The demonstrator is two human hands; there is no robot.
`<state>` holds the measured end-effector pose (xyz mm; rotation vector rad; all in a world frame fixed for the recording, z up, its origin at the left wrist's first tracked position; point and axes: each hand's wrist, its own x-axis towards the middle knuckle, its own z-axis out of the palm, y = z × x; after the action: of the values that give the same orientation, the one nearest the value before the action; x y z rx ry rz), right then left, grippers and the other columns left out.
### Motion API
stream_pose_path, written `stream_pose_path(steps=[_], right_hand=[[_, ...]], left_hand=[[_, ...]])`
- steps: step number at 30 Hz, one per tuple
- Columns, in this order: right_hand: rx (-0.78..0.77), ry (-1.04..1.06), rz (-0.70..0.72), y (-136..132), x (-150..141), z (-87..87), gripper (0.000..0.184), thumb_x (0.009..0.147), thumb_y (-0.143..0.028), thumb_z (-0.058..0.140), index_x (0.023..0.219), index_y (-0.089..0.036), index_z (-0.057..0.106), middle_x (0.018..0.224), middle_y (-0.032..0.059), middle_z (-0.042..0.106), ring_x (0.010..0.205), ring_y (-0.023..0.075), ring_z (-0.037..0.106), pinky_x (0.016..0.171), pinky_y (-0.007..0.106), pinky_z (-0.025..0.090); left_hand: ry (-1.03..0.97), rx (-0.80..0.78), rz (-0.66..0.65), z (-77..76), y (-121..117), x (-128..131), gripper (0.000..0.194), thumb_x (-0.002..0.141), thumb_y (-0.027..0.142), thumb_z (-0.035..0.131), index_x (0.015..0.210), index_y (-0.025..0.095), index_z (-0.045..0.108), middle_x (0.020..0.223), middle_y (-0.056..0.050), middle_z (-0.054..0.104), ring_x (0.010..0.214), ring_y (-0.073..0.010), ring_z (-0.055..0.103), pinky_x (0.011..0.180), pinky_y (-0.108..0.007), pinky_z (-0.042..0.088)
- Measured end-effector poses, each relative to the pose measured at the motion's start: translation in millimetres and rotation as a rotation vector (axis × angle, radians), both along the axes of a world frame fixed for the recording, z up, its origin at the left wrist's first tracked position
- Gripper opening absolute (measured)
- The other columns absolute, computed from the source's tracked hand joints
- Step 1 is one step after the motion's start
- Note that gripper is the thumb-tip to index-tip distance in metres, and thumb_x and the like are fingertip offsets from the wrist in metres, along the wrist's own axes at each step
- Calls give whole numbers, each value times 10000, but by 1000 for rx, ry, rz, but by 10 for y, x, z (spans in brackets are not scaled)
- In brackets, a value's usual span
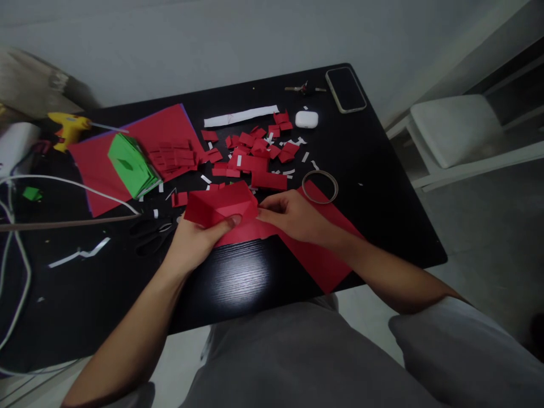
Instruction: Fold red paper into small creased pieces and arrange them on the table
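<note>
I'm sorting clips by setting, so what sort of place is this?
Probably a craft corner in a home or similar room: a black table against a plain wall holds many folded red paper pieces, a yellow glue gun and black-handled scissors.

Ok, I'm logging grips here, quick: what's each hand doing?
Left hand: holding the folded red paper piece, thumb on top.
Right hand: fingers pinching that paper's right edge.

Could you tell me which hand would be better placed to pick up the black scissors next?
Probably the left hand: the scissors lie close beside it, though it grips the folded red paper; the right hand is farther off.
</note>
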<state>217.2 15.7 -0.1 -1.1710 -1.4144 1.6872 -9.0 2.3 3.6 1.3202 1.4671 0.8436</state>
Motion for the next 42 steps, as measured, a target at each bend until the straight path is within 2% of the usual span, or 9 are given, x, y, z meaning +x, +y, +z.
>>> stream_pose_path(steps=[5,18,22,25,28,32,36,42], right_hand=[[-40,52,-18,6,-2,-22,310,799,-462,842,795,-159,775,718,-18,691,659,115,583,595,243,418],[20,20,4,-11,7,-8,318,841,-479,816,777,-173,763,673,-31,639,622,104,539,561,245,387],[44,16,-20,-30,-14,-4,309,855,-480,802,808,-176,773,710,-16,689,665,126,604,594,257,435],[47,69,-51,-38,-33,-14,279,824,-459,833,840,-185,786,763,-3,738,747,154,674,680,278,505],[32,110,-68,-38,-40,-27,269,799,-440,858,861,-187,793,794,9,765,811,177,716,753,304,546],[26,107,-70,-34,-39,-26,257,809,-426,852,869,-181,802,785,8,767,795,176,718,729,297,546],[-1,109,-73,-20,-31,-10,228,795,-391,862,848,-174,816,739,-6,752,743,159,696,677,271,513],[-129,117,-60,21,-1,-35,163,735,-312,887,797,-183,810,781,-7,778,731,131,683,690,253,503]], left_hand=[[-38,-12,-43,24,-2,36,498,764,471,886,1165,204,762,1238,-92,790,1179,-331,724,1070,-474,594],[-18,-18,6,-27,-3,-2,522,717,449,926,1150,221,742,1189,-69,800,1117,-306,748,972,-409,634],[17,-1,-29,18,26,-19,475,723,460,911,1109,237,748,1117,-44,793,1049,-281,742,937,-389,618],[67,40,-80,63,48,-17,412,741,477,878,1062,256,745,1062,-32,775,990,-270,727,881,-387,608],[88,86,-95,85,58,-9,381,754,457,860,1057,260,740,1066,-29,767,1001,-263,717,897,-388,592],[108,117,-92,90,65,0,376,758,434,857,1056,237,740,1068,-29,772,1009,-251,721,908,-373,588],[68,82,-60,61,57,4,449,714,457,901,1058,213,747,1039,-36,785,960,-253,737,846,-361,624],[-23,3,19,-65,16,-4,536,679,450,939,1126,220,756,1143,-73,807,1053,-313,763,909,-424,662]])
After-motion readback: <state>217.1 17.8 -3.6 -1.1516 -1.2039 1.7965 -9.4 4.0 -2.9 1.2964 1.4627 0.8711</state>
